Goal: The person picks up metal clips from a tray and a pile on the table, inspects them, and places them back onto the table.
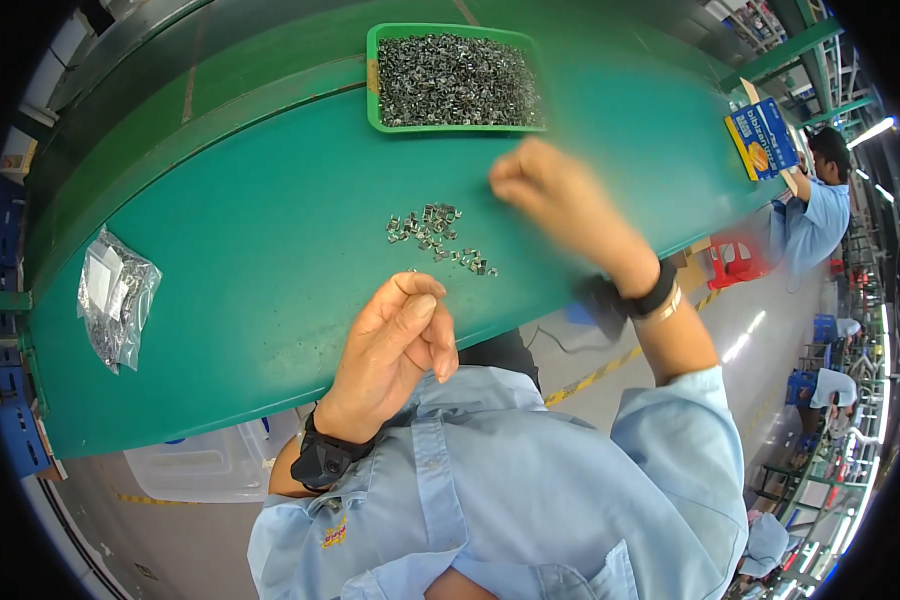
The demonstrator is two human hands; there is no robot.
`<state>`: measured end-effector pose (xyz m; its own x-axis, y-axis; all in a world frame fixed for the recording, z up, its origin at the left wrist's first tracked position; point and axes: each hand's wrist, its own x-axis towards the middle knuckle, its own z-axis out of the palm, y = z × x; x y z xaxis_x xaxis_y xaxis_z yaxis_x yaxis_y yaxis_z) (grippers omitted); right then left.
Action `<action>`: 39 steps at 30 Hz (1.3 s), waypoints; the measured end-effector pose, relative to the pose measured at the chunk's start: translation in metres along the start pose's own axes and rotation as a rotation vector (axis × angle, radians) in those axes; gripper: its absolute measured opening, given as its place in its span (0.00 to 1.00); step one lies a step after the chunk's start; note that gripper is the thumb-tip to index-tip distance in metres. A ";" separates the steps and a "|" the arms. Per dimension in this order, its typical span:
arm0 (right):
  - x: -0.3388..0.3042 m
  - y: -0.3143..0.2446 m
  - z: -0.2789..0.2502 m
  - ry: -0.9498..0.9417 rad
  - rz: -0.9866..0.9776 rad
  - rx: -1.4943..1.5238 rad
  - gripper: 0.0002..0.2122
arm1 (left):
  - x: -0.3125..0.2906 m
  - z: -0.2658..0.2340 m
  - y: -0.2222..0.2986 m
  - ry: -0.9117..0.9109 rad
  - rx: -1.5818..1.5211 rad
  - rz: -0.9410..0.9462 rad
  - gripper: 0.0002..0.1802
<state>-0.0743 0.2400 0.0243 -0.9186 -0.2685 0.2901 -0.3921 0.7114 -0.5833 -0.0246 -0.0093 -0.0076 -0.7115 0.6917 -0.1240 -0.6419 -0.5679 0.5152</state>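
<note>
Fingers on the left hand (398, 332) curl loosely above the tabletop's near edge, and those on the right hand (550, 190), blurred, fold inward farther right; I cannot tell whether either grips anything. Across the green tabletop (260, 240), a green plastic tray (460, 129) heaped with shiny metal pieces sits toward the far edge. One clear plastic bag (120, 300) lies near the left edge. Loose bent metal clips (432, 226) lie scattered between tray and near edge.

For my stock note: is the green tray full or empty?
Well filled: small metal pieces spread across nearly all of the green tray.
</note>
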 end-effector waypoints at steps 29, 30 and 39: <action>-0.066 -0.056 0.024 0.161 -0.137 0.219 0.12 | 0.009 0.031 -0.021 0.124 0.373 -0.015 0.11; -0.066 -0.056 0.025 0.166 -0.136 0.223 0.12 | 0.008 0.030 -0.021 0.123 0.379 -0.015 0.11; -0.073 -0.060 0.025 0.218 -0.165 0.165 0.11 | 0.005 0.033 -0.021 0.143 0.460 -0.014 0.11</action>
<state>0.0150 0.2003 0.0190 -0.8165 -0.2135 0.5364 -0.5543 0.5496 -0.6251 -0.0056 0.0206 0.0091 -0.7563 0.6116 -0.2324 -0.4818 -0.2803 0.8302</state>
